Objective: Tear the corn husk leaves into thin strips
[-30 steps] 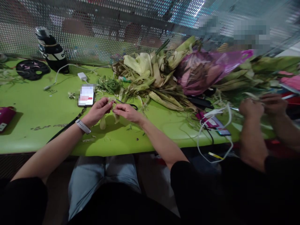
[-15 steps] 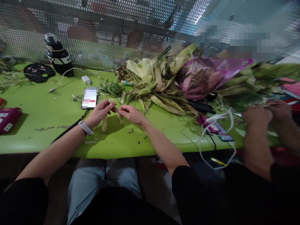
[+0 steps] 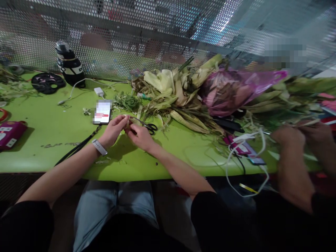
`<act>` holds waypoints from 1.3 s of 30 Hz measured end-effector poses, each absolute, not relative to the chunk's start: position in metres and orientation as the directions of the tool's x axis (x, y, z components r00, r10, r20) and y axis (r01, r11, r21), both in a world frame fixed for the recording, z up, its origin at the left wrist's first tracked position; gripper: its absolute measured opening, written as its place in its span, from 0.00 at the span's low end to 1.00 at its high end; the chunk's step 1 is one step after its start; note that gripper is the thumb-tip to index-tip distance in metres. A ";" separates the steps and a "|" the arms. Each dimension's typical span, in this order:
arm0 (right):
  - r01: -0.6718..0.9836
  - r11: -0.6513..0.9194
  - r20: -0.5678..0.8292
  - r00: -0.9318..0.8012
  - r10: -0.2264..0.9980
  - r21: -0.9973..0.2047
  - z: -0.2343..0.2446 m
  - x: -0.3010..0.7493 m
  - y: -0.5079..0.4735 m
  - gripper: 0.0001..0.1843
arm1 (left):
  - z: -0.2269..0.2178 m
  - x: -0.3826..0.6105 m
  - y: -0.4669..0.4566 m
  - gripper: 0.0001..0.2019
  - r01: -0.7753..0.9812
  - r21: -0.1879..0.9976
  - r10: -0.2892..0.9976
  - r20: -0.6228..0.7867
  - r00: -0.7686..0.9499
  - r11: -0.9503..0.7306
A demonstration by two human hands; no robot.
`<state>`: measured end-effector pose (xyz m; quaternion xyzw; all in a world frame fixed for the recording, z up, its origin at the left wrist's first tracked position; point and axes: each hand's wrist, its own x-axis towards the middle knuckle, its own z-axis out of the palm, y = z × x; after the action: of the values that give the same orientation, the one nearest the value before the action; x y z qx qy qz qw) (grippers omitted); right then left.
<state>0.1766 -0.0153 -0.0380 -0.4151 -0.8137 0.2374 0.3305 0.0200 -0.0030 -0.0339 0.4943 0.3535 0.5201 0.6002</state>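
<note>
Close together above the green table, both my hands pinch a pale piece of corn husk [image 3: 128, 122]. My left hand [image 3: 114, 130], with a light watch band on the wrist, has its thumb and fingers closed at the upper end. My right hand [image 3: 141, 137] meets it from the right with curled fingers, which hide much of the husk. Black-handled scissors [image 3: 151, 128] lie on the table just beyond my right hand. A phone [image 3: 102, 112] with a lit screen is behind my left hand, and a bundle of thin green shreds [image 3: 127, 101] lies farther back.
A heap of corn husks [image 3: 181, 91] and a pink plastic bag [image 3: 223, 92] fill the back right. White cables [image 3: 232, 143] trail over the front edge. Another person's hands [image 3: 288, 136] work at the right. A dark bottle [image 3: 69, 66] stands at back left.
My hands have turned and drawn closer together, and the husk ends that hung below them are now mostly hidden. The scissors show beside my right hand. The view has shifted slightly.
</note>
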 end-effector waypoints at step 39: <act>0.410 0.715 0.548 -0.461 0.698 -0.566 -0.026 0.212 0.013 0.20 | -0.018 0.013 -0.011 0.14 0.052 0.985 0.926 0.135 0.353 -0.163</act>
<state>0.2125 0.0128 -0.0260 -0.3315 -0.8355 0.1800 0.3996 0.0130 -0.0113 -0.0178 0.6368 0.3840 0.4196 0.5206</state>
